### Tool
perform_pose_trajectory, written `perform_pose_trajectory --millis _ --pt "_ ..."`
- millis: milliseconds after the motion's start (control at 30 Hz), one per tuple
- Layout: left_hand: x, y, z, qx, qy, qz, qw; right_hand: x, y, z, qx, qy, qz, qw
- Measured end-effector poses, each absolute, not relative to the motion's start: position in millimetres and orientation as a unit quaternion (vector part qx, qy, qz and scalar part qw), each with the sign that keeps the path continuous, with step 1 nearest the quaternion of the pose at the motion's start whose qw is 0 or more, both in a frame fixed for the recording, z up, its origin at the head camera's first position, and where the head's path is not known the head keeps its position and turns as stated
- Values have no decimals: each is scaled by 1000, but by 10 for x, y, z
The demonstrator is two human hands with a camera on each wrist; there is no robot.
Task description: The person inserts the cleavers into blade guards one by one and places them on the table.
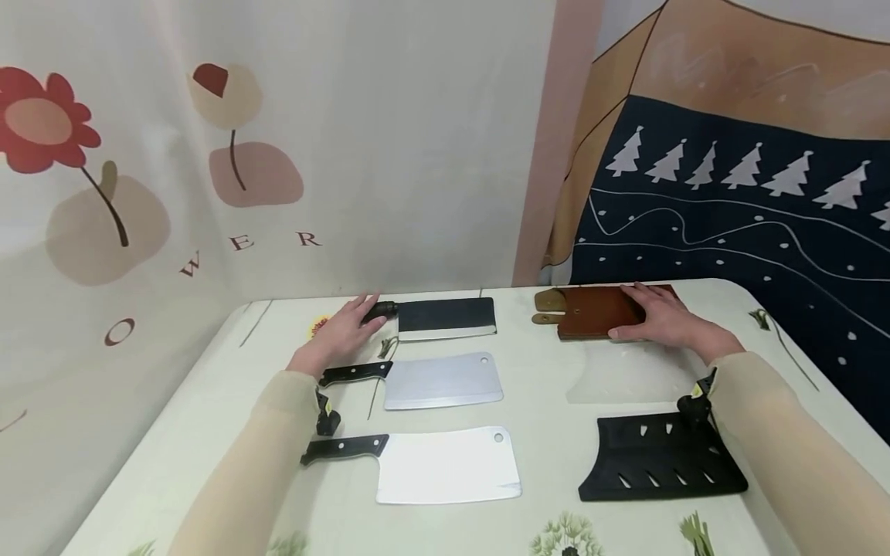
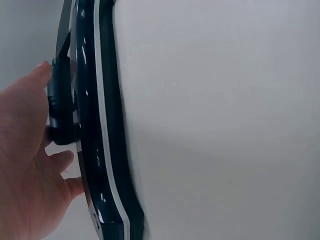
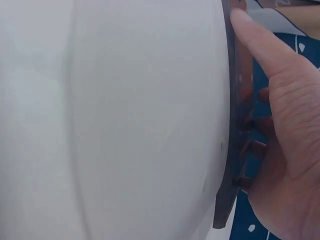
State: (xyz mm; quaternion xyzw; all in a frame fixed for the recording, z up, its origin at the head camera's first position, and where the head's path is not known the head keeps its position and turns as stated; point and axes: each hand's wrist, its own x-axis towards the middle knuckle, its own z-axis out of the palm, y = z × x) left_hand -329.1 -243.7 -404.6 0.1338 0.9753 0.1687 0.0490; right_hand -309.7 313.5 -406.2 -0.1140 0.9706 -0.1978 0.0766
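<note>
At the back of the table lies a cleaver (image 1: 445, 315) with a dark blade, bright edge and black handle (image 2: 62, 105). My left hand (image 1: 341, 332) reaches over that handle, fingers extended and touching it. To the right, my right hand (image 1: 664, 320) rests on a brown leather knife sheath (image 1: 591, 309) with two olive snap straps, thumb and fingers spread across it. Nearer to me lie a silver cleaver (image 1: 445, 381) and a larger one (image 1: 448, 467), both with riveted black handles pointing left. A translucent blade cover (image 1: 619, 378) and a slotted black blade cover (image 1: 657, 467) lie below the leather sheath.
All items lie flat on a white table (image 1: 229, 432) with printed plants. A curtain (image 1: 417, 154) with flowers and letters hangs right behind it, and a dark cloth (image 1: 695, 224) with white trees hangs at the right.
</note>
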Motion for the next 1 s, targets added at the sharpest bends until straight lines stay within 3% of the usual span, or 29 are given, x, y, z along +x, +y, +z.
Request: perform_pose_trajectory --millis 300,567,1000 --pt "-3408 -2456 -4111 118 959 254 51 -3136 3247 -4080 -117 968 -206 79" --pt "-3484 -2480 -4096 82 942 315 83 -3206 3230 -4072 -118 969 -204 80" --pt "-3561 -2509 -4151 92 921 369 89 -3240 3226 -4051 -127 972 -178 84"
